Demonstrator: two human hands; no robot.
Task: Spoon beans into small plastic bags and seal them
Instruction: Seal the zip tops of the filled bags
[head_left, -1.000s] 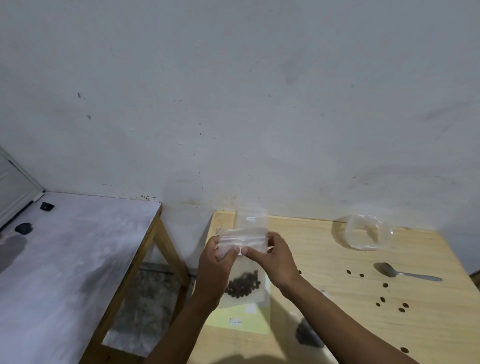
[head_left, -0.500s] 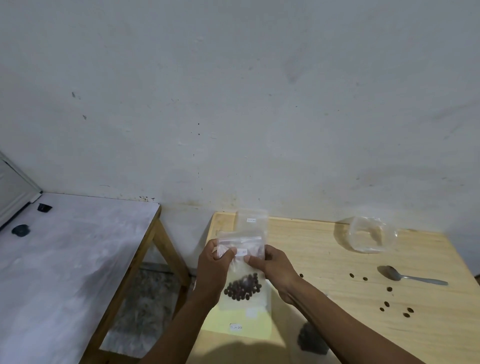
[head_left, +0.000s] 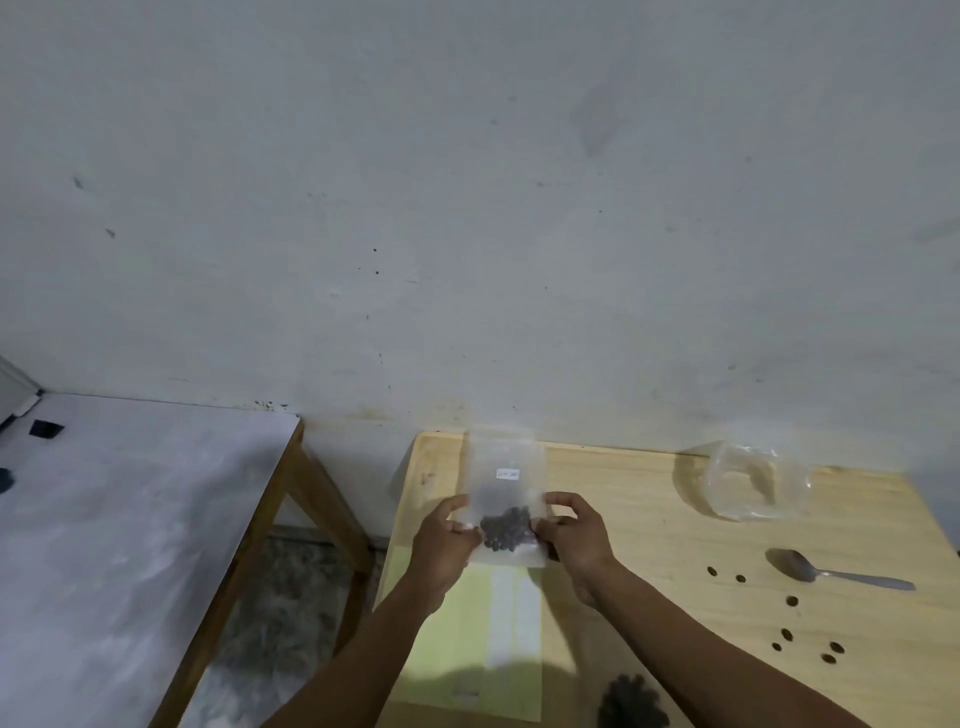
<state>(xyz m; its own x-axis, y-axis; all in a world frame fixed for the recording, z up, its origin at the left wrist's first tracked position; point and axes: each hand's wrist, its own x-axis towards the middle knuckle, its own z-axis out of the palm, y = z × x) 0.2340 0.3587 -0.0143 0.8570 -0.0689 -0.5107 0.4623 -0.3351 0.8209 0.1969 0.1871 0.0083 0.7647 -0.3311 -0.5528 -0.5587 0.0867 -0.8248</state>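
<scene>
Head view: clear bag (head_left: 506, 499) holds dark beans (head_left: 505, 527), low.

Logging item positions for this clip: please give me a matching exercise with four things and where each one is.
Things:
1. small bag of beans
2. spoon
3. empty clear bag
4. yellow sheet

Places:
A. lying flat at the table's near left, below the hands
B. held between the left hand and right hand
C. far right, by the wall
D. right side, next to scattered loose beans

Pairs: 1-B, 2-D, 3-C, 4-A
</scene>
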